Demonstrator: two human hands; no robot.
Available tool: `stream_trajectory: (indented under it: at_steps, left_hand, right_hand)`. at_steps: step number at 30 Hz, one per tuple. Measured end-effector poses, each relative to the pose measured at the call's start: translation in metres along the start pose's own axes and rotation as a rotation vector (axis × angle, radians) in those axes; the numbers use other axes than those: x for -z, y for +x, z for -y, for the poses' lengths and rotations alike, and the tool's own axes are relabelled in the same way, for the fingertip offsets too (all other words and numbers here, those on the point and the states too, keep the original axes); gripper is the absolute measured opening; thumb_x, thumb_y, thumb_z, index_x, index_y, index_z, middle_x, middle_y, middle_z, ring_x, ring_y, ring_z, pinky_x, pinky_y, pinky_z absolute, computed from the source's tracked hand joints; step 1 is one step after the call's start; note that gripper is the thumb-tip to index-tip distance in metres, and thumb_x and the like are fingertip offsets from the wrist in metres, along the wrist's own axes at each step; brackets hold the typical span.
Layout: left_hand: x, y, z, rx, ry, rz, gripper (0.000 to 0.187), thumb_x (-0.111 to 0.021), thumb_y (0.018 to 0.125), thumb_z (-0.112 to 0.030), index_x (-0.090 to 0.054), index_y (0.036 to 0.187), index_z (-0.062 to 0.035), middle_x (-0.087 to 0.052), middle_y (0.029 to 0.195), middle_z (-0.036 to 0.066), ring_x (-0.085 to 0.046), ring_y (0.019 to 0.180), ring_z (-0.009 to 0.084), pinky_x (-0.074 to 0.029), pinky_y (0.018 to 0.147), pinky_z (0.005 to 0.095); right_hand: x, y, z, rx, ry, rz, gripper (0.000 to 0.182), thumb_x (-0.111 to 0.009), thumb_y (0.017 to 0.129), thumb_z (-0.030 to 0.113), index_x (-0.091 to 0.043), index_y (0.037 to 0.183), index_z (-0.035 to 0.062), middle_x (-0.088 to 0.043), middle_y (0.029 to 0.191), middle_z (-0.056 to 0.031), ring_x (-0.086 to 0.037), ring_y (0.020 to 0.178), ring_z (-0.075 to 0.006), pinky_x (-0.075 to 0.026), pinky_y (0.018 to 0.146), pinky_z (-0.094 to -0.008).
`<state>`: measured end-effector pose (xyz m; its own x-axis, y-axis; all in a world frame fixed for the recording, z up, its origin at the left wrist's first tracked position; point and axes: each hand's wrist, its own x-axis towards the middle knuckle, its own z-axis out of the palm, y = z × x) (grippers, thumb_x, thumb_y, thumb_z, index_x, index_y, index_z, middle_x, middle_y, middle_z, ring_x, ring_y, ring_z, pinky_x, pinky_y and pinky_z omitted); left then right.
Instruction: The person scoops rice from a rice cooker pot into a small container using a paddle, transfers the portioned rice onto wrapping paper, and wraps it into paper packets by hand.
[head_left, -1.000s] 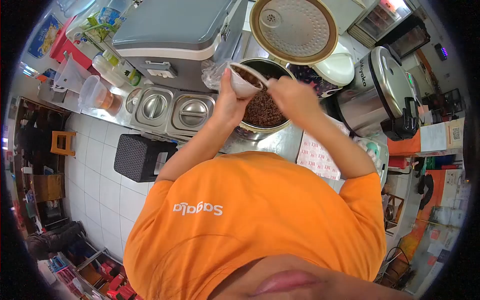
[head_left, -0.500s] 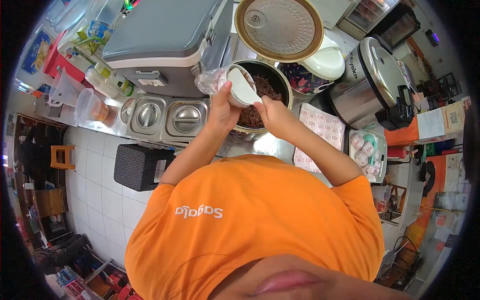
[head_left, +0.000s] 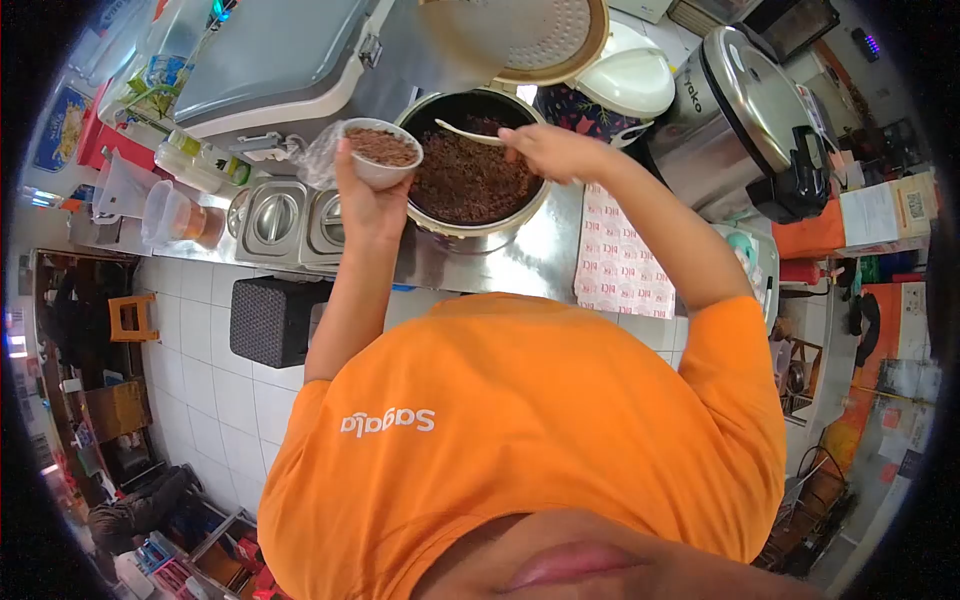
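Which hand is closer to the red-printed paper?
Right. The right hand is near the far edge of the red-printed paper; the left hand, holding a white bowl, is left of the pot.

This looks like a small food shop's kitchen: a steel counter (head_left: 535, 238) bears lidded steel pans (head_left: 272, 225) at left, an open pot (head_left: 465, 239) of dark grainy food (head_left: 465, 185), printed paper (head_left: 622, 262), and a large cooker (head_left: 715, 145) at right.

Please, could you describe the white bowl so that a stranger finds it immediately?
Start at the big grey box, upper left. At its lower right, the left hand holds the bowl. Its white wall and small size distinguish it from the larger, dark-lined pot beside it.
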<state>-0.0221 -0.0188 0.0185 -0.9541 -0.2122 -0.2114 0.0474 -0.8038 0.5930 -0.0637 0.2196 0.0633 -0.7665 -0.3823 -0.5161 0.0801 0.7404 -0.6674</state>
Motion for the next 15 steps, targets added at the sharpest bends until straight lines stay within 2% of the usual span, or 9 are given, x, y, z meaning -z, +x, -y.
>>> stream_trajectory:
  at_steps: [1,4,5,7,8,9,12,14,15]
  left_hand:
    - [-0.002,-0.008,0.001,0.004,0.014,-0.005,0.055,-0.053,0.086,-0.046,-0.042,0.126,-0.0097,-0.048,0.123,0.012,-0.047,0.115,0.0314,-0.044,0.094,0.0511]
    - [-0.016,-0.036,0.01,0.014,-0.059,0.072,0.058,-0.047,0.086,-0.054,-0.044,0.126,-0.0127,-0.047,0.127,0.013,-0.046,0.117,0.0338,-0.041,0.096,0.0571]
    - [-0.022,-0.048,0.017,0.038,-0.049,0.07,0.058,-0.047,0.086,-0.054,-0.044,0.126,-0.0127,-0.047,0.127,0.013,-0.046,0.117,0.0338,-0.041,0.096,0.0571]
    - [-0.031,-0.073,0.039,0.156,-0.159,0.156,0.06,-0.044,0.086,-0.057,-0.044,0.127,-0.0132,-0.046,0.129,0.012,-0.046,0.118,0.0344,-0.039,0.097,0.0595]
    - [-0.025,-0.082,0.055,0.263,-0.226,0.303,0.061,-0.045,0.086,-0.056,-0.044,0.129,-0.0128,-0.048,0.128,0.012,-0.047,0.117,0.0333,-0.039,0.097,0.0558]
    - [-0.023,-0.09,0.077,0.287,-0.232,0.298,0.061,-0.045,0.086,-0.056,-0.044,0.129,-0.0128,-0.048,0.128,0.012,-0.047,0.117,0.0333,-0.039,0.097,0.0558]
    - [-0.025,-0.116,0.145,0.501,0.004,0.4,0.053,-0.048,0.088,-0.044,-0.044,0.128,-0.0099,-0.051,0.124,0.011,-0.05,0.114,0.0284,-0.042,0.096,0.0443]
    - [-0.029,-0.124,0.204,0.522,0.254,0.297,0.044,-0.061,0.085,-0.023,-0.045,0.124,-0.0079,-0.052,0.118,0.012,-0.054,0.107,0.0226,-0.046,0.09,0.0371]
    - [-0.049,-0.135,0.22,0.444,0.48,0.285,0.048,-0.068,0.08,-0.018,-0.046,0.122,-0.0077,-0.051,0.116,0.011,-0.054,0.104,0.0215,-0.047,0.088,0.0337]
  right_hand:
    - [-0.001,0.017,-0.01,0.005,0.007,0.011,0.051,-0.034,0.096,0.047,-0.056,0.093,0.0003,-0.042,0.057,-0.0034,-0.038,0.041,-0.0108,-0.03,0.037,-0.0279]
    - [-0.005,0.047,-0.029,0.12,-0.1,-0.071,0.056,-0.038,0.094,0.048,-0.057,0.097,-0.0043,-0.055,0.067,-0.0113,-0.055,0.054,-0.0228,-0.045,0.05,-0.0347]
    - [-0.007,0.049,-0.042,0.337,-0.349,-0.308,0.056,-0.045,0.092,0.046,-0.057,0.1,-0.0079,-0.061,0.085,-0.0187,-0.061,0.076,-0.0323,-0.049,0.067,-0.0388]
    - [-0.014,0.02,-0.065,0.68,-0.395,-0.922,0.052,-0.052,0.089,0.042,-0.057,0.107,-0.0068,-0.06,0.101,-0.02,-0.058,0.094,-0.0342,-0.047,0.079,-0.0382]
    - [-0.009,-0.005,-0.08,0.642,-0.229,-0.832,0.054,-0.054,0.087,0.044,-0.058,0.108,-0.0054,-0.058,0.105,-0.0207,-0.056,0.099,-0.0343,-0.045,0.084,-0.0384]
    - [-0.002,-0.032,-0.097,0.607,-0.068,-0.745,0.055,-0.056,0.085,0.046,-0.059,0.109,-0.0041,-0.056,0.11,-0.0214,-0.054,0.103,-0.0343,-0.044,0.088,-0.0386]
    - [-0.01,-0.076,-0.21,0.303,0.245,-0.615,0.048,-0.055,0.086,0.043,-0.06,0.109,0.001,-0.061,0.107,-0.02,-0.059,0.096,-0.0331,-0.045,0.085,-0.0395]
    - [-0.021,-0.094,-0.309,-0.075,0.027,-0.457,0.042,-0.055,0.087,0.039,-0.063,0.102,0.0012,-0.063,0.101,-0.0206,-0.062,0.092,-0.0315,-0.047,0.081,-0.0376]
    - [-0.037,-0.105,-0.343,-0.116,0.033,-0.426,0.036,-0.056,0.086,0.035,-0.064,0.097,0.002,-0.064,0.093,-0.0186,-0.061,0.084,-0.0277,-0.047,0.076,-0.0368]
